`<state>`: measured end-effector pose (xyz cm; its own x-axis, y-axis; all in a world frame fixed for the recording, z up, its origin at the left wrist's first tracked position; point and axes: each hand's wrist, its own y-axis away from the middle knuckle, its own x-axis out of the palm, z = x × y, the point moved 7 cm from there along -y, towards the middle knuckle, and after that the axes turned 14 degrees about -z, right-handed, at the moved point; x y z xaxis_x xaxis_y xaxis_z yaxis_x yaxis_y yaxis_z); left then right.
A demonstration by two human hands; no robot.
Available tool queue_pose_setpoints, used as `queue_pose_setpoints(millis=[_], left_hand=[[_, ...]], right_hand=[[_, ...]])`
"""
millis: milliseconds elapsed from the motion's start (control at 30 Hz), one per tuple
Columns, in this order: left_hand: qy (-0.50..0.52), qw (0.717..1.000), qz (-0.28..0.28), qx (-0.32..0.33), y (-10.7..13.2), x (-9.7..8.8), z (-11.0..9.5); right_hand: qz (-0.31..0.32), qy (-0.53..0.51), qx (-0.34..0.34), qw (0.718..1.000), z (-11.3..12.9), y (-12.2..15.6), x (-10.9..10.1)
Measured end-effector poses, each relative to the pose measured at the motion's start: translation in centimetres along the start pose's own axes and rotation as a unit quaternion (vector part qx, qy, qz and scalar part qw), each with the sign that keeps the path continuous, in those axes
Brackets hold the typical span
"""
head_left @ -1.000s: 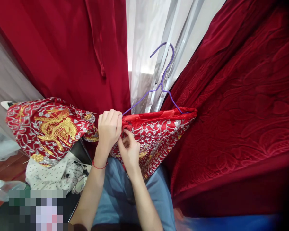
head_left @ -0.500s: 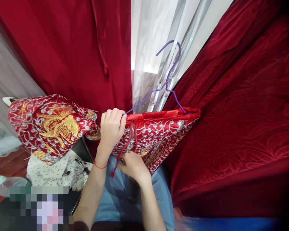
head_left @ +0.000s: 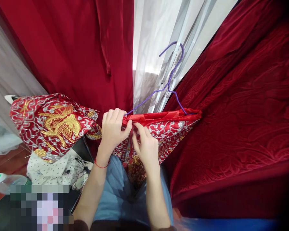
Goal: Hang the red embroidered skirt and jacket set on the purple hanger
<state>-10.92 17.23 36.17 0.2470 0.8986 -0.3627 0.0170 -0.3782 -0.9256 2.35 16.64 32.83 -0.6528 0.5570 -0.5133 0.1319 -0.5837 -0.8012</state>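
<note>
A red skirt (head_left: pixel 168 130) with silver and gold embroidery hangs over my lap, its plain red waistband at the top. The purple hanger (head_left: pixel 170 77) has its lower ends inside that waistband and its hook in the air. My left hand (head_left: pixel 114 126) grips the waistband's left end, thumb on the front. Close beside it, my right hand (head_left: pixel 144 141) has its thumb and index finger at the top of the dark red ties (head_left: pixel 131 146) below the band. Whether those fingertips pinch the ties or the cloth is partly hidden.
On the left, a matching embroidered garment (head_left: pixel 60 125) with a gold phoenix lies above a white dotted cloth (head_left: pixel 48 170). A clear bottle (head_left: pixel 8 183) with a white cap stands lower left. Red curtain-like fabrics hang on the left (head_left: pixel 69 54) and right (head_left: pixel 243 112).
My right hand has risen from the lower end of the ties to the waistband, next to my left thumb. The left hand still grips the same end of the band.
</note>
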Motion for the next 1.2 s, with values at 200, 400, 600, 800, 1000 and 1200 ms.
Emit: queue_pose_setpoints(millis=[200,400,600,800,1000,1200], left_hand=[[0.003,1.000,0.020,-0.011,0.2,0.1,0.1],[0.011,1.000,-0.002,-0.014,-0.4,0.5,0.9],[0.005,1.000,-0.017,-0.004,-0.4,0.8,0.9],[0.008,1.000,-0.022,-0.010,0.0,0.4,0.8],[0.025,1.000,0.015,0.005,0.0,0.6,0.9],[0.045,0.997,0.054,-0.017,0.2,0.7,1.4]], right_hand=[[0.064,-0.015,0.025,0.998,-0.2,0.6,0.8],[0.185,-0.031,0.097,0.977,-1.8,3.7,0.3],[0.312,0.049,0.197,0.928,-7.0,8.3,0.9],[0.313,0.132,0.285,0.896,-9.7,8.7,-0.1],[0.175,0.199,0.388,0.882,-13.3,9.8,-2.8],[0.061,0.218,0.372,0.900,-16.8,10.9,-5.3]])
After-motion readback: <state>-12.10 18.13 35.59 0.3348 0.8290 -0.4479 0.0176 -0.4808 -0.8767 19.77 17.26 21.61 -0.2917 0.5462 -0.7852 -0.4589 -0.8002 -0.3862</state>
